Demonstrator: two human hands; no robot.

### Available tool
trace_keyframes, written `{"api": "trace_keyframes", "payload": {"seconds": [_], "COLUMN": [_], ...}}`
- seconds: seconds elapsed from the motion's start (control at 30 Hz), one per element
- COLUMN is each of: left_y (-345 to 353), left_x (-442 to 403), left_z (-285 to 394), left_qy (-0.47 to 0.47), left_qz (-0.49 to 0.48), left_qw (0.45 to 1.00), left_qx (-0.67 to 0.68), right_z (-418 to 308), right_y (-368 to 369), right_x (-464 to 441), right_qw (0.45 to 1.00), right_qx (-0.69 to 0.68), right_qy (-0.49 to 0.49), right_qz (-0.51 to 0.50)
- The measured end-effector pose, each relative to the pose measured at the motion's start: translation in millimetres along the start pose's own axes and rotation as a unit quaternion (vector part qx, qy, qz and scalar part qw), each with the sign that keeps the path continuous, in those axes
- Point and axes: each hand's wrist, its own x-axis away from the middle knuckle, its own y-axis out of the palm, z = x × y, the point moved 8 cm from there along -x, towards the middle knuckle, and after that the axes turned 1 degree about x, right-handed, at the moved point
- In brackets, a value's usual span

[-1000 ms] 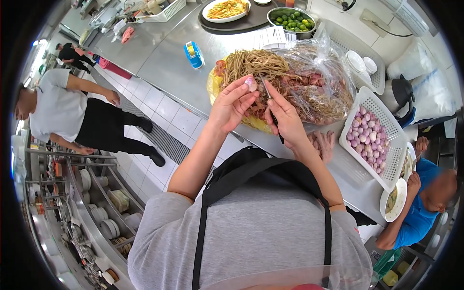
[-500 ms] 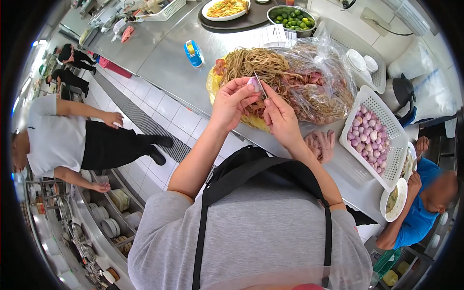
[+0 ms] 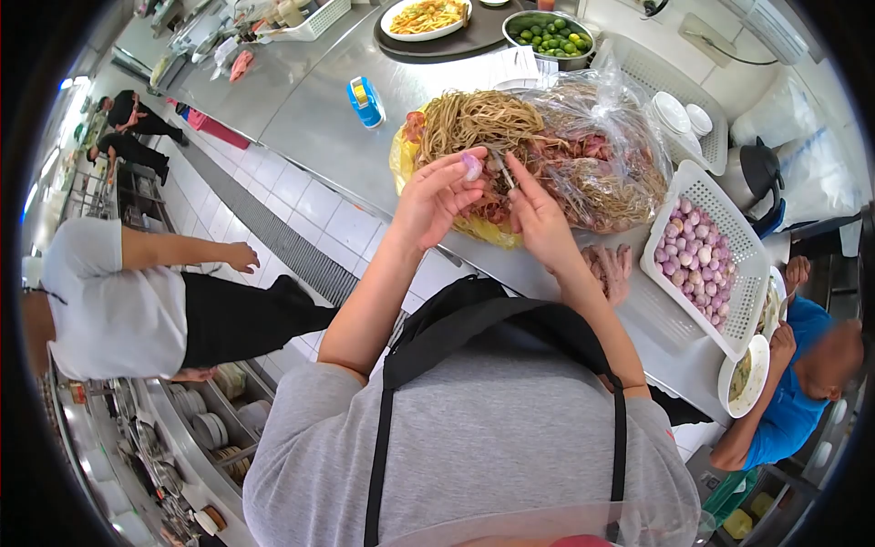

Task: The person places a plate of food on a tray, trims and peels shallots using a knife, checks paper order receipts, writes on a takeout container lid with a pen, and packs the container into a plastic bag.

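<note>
Between thumb and fingers, my left hand (image 3: 436,202) grips a small purple shallot (image 3: 471,166). My right hand (image 3: 540,217) is closed on a small knife (image 3: 503,170), its blade pointing up and slightly apart from the shallot. Both hands are over a heap of dry shallot tops and skins (image 3: 483,118) lying on a yellow plastic bag (image 3: 406,150). A clear plastic bag (image 3: 615,137) of more skins and stems sits just right of the heap. Below my right wrist, a crumpled clear bag (image 3: 605,272) lies on the steel counter (image 3: 638,314).
At right, a white basket (image 3: 749,264) holds many peeled shallots (image 3: 693,260). A blue can (image 3: 365,102), a bowl of green limes (image 3: 550,41) and a noodle plate (image 3: 424,18) are farther back. One person in blue (image 3: 791,387) sits right; another in white (image 3: 118,301) is left.
The knife has come away from the shallot, and my hands are slightly farther apart. The left hand's fingers have spread a little. The person in white at left has shifted and turned.
</note>
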Motion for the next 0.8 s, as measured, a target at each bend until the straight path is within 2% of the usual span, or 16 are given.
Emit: {"api": "trace_keyframes", "payload": {"seconds": [0.03, 0.13, 0.17, 0.2, 0.23, 0.3, 0.33, 0.4, 0.5, 0.53, 0.57, 0.63, 0.7, 0.8], "left_y": [3, 39, 61, 89, 114, 169, 186, 213, 181, 160, 135, 110, 90, 98], "left_x": [0, -7, -12, -18, -23, -37, -45, -63, -108, -118, -125, -129, -136, -127], "left_z": [4, 20, 22, 23, 20, 1, -3, -5, -8, -18, -28, -45, -58, -53], "left_qy": [0.014, 0.045, 0.040, 0.038, 0.035, 0.076, 0.097, 0.143, 0.130, 0.072, 0.016, 0.125, 0.104, 0.109], "left_qz": [0.017, -0.061, -0.093, -0.127, -0.161, -0.244, -0.255, -0.272, -0.249, -0.250, -0.249, -0.281, -0.285, -0.276], "left_qw": [0.999, 0.971, 0.953, 0.929, 0.902, 0.875, 0.870, 0.859, 0.702, 0.630, 0.549, 0.321, 0.306, 0.351], "left_qx": [-0.044, -0.228, -0.287, -0.344, -0.399, -0.411, -0.410, -0.409, -0.654, -0.732, -0.798, -0.896, -0.903, -0.888], "right_z": [3, 13, 10, 12, 12, 16, 11, 2, 0, 2, 4, 4, 4, 4], "right_y": [0, 2, 5, 3, 4, 4, 4, 1, -5, -6, -8, -9, -10, -7], "right_x": [1, 4, 5, 7, 8, 9, 11, 18, 29, 33, 35, 40, 43, 42], "right_qw": [0.999, 0.974, 0.958, 0.949, 0.946, 0.941, 0.940, 0.942, 0.946, 0.948, 0.949, 0.950, 0.949, 0.949], "right_qx": [0.029, 0.218, 0.280, 0.313, 0.321, 0.338, 0.338, 0.335, 0.325, 0.319, 0.316, 0.313, 0.314, 0.313], "right_qy": [-0.017, -0.046, -0.044, 0.013, 0.011, 0.005, 0.040, 0.014, 0.004, 0.007, 0.011, 0.004, 0.001, -0.016], "right_qz": [0.006, -0.031, -0.048, -0.046, -0.035, -0.016, -0.031, -0.003, 0.012, 0.013, 0.014, 0.021, 0.027, 0.021]}}
